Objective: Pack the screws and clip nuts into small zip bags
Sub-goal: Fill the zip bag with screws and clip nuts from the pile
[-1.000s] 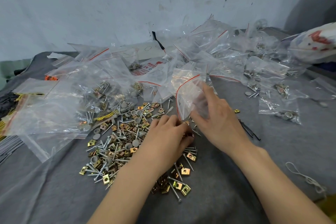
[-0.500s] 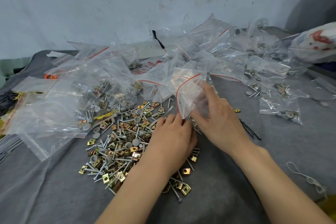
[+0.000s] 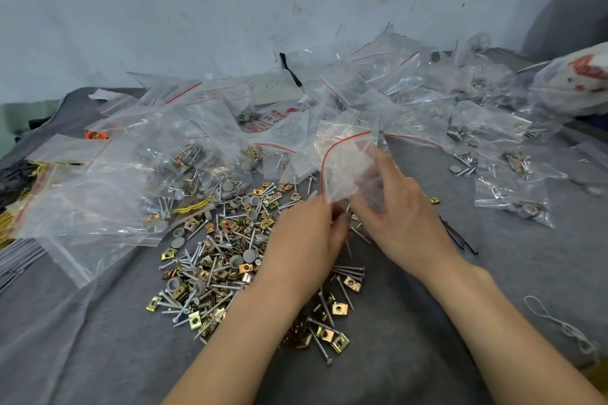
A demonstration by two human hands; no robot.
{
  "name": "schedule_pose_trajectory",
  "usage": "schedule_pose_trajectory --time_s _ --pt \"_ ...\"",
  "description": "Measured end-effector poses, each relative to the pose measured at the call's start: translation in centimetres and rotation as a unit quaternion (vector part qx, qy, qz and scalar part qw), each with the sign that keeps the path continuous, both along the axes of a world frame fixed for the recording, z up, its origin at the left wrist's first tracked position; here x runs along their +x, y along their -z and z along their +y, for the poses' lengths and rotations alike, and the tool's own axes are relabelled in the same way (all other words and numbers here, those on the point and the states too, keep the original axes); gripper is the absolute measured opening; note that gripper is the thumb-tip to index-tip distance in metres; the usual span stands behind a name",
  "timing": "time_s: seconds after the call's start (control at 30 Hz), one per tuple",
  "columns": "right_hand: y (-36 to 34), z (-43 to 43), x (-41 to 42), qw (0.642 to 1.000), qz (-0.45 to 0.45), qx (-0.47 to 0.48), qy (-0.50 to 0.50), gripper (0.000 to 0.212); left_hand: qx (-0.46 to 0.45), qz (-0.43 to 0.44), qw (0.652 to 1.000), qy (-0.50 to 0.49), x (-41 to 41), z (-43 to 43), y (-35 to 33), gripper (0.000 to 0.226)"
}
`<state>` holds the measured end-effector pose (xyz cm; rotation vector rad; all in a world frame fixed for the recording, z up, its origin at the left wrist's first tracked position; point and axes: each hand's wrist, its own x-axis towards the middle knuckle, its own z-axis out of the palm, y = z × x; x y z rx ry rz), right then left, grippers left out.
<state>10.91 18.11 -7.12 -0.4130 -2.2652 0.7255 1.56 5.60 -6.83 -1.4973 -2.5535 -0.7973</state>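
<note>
Left of the heap (image 3: 223, 260) lie many large, crinkled clear bags (image 3: 82, 200). The heap holds dozens of slim silver screws (image 3: 348, 270), folded brass-yellow square clip nuts (image 3: 340, 308) and round grey caps (image 3: 178, 243), loose on soft grey cloth (image 3: 411, 322). Over its right edge the left hand (image 3: 306, 246) curls blurred fingers; what they pinch I cannot tell. Just right of the heap, the right hand (image 3: 404, 220) pinches one clear zip bag (image 3: 345, 168), its red seal line bowed. Farther right lie several small filled bags (image 3: 513, 200).

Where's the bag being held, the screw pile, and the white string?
held zip bag (image 3: 348, 168): head view, its clear middle.
screw pile (image 3: 217, 256): head view, the pile's centre.
white string (image 3: 566, 328): head view, halfway along it.
</note>
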Motion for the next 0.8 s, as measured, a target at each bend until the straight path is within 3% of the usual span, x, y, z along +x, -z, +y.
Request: schedule_pose_trajectory --time_s 0.1,0.23,0.8 --pt "0.1 0.1 0.0 1.000 0.000 0.011 0.003 0.062 0.069 -0.118 0.989 -0.053 -1.6 -0.8 -0.7 0.015" --pt "0.0 0.0 0.2 1.000 -0.001 0.012 0.003 0.061 0.163 -0.186 0.966 -0.074 -2.7 -1.9 -1.2 0.010" --pt "0.0 -0.4 0.1 0.999 -0.022 0.026 -0.006 0.063 0.291 -0.254 0.922 -0.034 -1.8 -1.9 -3.2 0.009"
